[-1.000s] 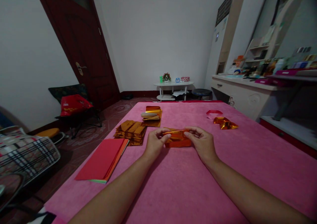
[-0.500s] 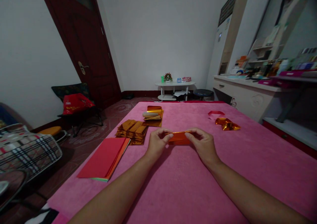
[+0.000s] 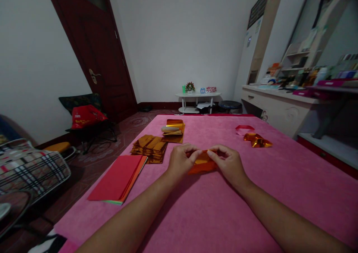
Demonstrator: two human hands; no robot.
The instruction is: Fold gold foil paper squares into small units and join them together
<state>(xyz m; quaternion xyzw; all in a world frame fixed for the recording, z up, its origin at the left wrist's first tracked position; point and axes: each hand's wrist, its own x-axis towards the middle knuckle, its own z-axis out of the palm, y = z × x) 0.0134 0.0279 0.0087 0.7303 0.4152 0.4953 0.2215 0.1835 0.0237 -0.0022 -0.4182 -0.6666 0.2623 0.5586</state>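
Between both hands, just over the pink tablecloth (image 3: 212, 208), is a shiny orange-gold foil paper (image 3: 203, 166). My left hand (image 3: 181, 159) pinches its left part between thumb and fingers. On the other side, my right hand (image 3: 227, 160) pinches it near the upper edge. The fingertips of the two hands are close together, and the paper's lower part shows below them. Left of my left hand lies a stack of folded gold foil papers (image 3: 149, 149). Behind that is a pile of gold foil sheets (image 3: 176, 137) with a rounded greyish object (image 3: 169, 129) on top.
Red and coloured paper sheets (image 3: 117, 178) lie at the table's left edge. At the right are crumpled orange foil (image 3: 257, 140) and a red ribbon-like strip (image 3: 244, 129). A chair holds a red bag (image 3: 88, 116). A white dresser (image 3: 279, 102) stands at the right.
My hands have drawn closer together at the fingertips. The foil paper has bent, and more of its surface now hangs below the fingers.
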